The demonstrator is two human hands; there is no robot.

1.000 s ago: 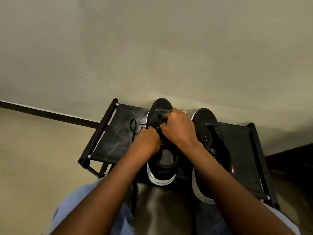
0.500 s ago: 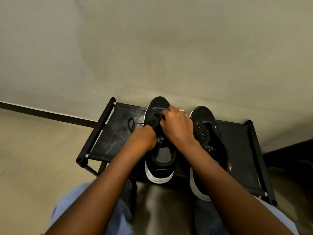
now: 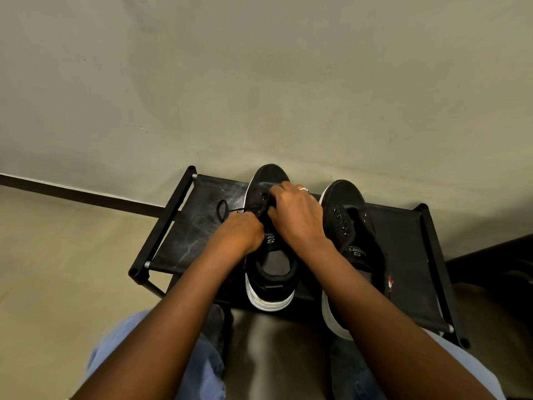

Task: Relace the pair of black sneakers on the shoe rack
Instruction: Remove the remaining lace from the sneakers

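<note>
Two black sneakers with white soles stand toes-to-wall on a black shoe rack. Over the left sneaker both my hands work near the eyelets. My left hand is curled at the sneaker's left side and holds the black lace, which loops out to the left over the rack. My right hand, a ring on one finger, pinches the lace above the tongue. The right sneaker stands beside it with bare eyelets and no lace visible.
The rack stands against a plain wall, with a dark skirting strip to the left. My knees in blue jeans are just in front of the rack. A dark object sits at the right edge.
The view has shifted slightly. My right hand moved a little toward the toe of the left sneaker; my left hand stays on the lace.
</note>
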